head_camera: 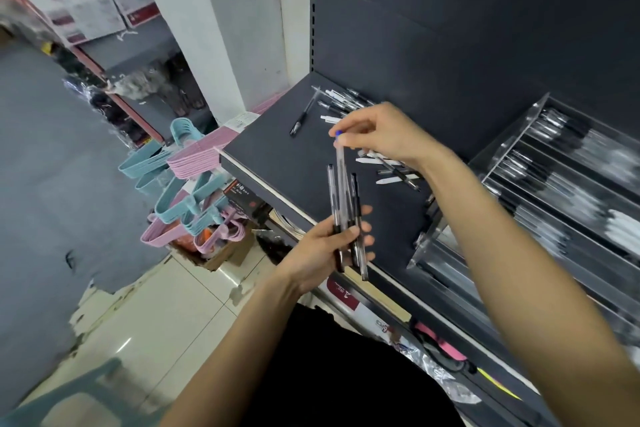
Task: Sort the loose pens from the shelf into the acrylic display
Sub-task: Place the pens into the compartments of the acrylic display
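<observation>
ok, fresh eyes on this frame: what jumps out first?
The two hands at centre: the left hand grips a bundle of pens upright, while the right hand pinches the blue-capped top of one of them. Behind them, loose pens lie scattered on the dark shelf, and the acrylic display on the right already holds rows of pens.

The left hand (323,246) grips a bunch of pens (346,218) upright — the right hand (377,135) pinches one pen's top. Loose pens (346,104) lie on the dark shelf (277,156) beside the acrylic display (554,184).
</observation>
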Motion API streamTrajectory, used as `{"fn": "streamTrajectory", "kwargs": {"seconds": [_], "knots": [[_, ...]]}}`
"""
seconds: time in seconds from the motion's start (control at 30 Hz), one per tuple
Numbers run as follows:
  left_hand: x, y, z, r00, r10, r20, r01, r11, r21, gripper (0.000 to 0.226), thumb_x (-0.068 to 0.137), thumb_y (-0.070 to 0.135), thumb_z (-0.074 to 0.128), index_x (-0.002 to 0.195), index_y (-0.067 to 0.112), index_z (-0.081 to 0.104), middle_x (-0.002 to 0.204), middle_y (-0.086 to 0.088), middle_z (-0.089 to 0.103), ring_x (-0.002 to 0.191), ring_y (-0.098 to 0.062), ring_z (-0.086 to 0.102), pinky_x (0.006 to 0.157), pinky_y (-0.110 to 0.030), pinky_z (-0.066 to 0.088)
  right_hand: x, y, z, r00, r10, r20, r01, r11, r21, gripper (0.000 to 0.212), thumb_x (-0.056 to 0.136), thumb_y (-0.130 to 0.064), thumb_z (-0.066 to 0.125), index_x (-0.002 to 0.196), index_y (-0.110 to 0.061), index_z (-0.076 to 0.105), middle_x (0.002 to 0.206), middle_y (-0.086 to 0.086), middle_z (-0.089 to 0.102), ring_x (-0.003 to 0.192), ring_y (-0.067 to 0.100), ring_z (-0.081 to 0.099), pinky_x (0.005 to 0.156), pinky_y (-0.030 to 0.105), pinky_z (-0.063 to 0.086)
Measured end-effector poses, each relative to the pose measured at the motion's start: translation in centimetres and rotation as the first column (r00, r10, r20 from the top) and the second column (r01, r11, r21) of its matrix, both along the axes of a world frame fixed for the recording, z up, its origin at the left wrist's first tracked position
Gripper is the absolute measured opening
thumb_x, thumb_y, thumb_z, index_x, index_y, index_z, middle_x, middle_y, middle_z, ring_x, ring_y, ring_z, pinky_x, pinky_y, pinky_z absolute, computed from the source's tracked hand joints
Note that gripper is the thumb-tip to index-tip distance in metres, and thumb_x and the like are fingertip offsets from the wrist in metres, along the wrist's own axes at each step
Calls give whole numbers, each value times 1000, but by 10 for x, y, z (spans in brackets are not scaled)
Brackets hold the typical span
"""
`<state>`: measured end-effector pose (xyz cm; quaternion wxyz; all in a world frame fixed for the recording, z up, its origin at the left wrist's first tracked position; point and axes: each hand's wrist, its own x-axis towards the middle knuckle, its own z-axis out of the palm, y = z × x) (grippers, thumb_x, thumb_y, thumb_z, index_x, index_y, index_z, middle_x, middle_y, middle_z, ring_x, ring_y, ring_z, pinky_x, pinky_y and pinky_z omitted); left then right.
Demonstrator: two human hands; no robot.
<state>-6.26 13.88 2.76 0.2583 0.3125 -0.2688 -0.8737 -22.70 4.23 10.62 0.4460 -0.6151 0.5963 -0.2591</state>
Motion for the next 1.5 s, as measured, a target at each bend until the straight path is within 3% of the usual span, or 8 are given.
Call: {"fn": "streamTrajectory", "kwargs": {"seconds": [0.1,0.23,0.37,0.6,0.93,1.1,1.3,1.5], "knots": [[2,-3,-1,999,22,24,-22,1000,-8,33,97,-3,41,123,9,57,86,0,65,84,-17,66,86,-40,56,0,2,9,985,-161,63,166,984,-69,7,85,-3,62,84,-10,64,67,7,64,56,14,58,56,25,51],[0,-10,-4,980,201,8,-201,978,47,30,98,-1,38,118,9,58,84,-1,61,78,-15,63,77,-35,54,-16,22,23,806,-473,356,546,826,-138,18,82,6,60,75,-10,57,67,10,61,56,14,65,58,23,54],[-8,-22,-2,925,375,-63,-365,922,132,27,99,4,36,113,13,57,84,1,62,72,-12,59,74,-30,53,3,77,1,713,-557,427,641,764,-73,20,80,10,63,77,-9,58,75,8,65,71,16,70,73,25,56],[-22,-33,8,896,428,-121,-403,896,184,24,100,7,38,118,12,54,121,-7,66,104,-23,66,89,-38,54,32,117,-53,658,-661,362,720,692,-46,17,83,-1,68,79,-17,62,84,3,72,84,17,71,78,30,54],[-27,-38,4,897,441,-40,-433,892,130,30,99,8,43,127,16,52,98,1,71,92,-15,68,76,-31,56,34,119,-59,797,-598,82,599,767,-231,8,82,-10,70,82,-17,66,84,-10,68,77,8,65,74,30,54],[-19,-31,2,969,246,39,-244,969,-34,33,98,6,44,129,16,53,100,-2,70,91,-16,68,81,-32,56,10,77,-32,896,-404,-187,275,833,-481,16,88,-22,62,102,-21,68,104,-10,61,103,10,50,89,20,37],[-17,-21,7,997,51,59,-45,994,-100,31,98,6,44,121,24,56,100,-1,72,95,-19,68,85,-33,56,-17,0,-4,931,185,-316,-232,966,-117,29,86,-31,67,115,-30,66,110,-6,66,101,8,58,94,33,46],[-17,-17,4,996,7,85,4,991,-131,32,99,4,42,123,21,55,98,-1,71,93,-19,67,86,-33,55,-17,-14,10,893,393,-219,-388,919,65,13,81,-24,73,93,-20,74,87,4,72,74,10,57,71,25,45]]}}
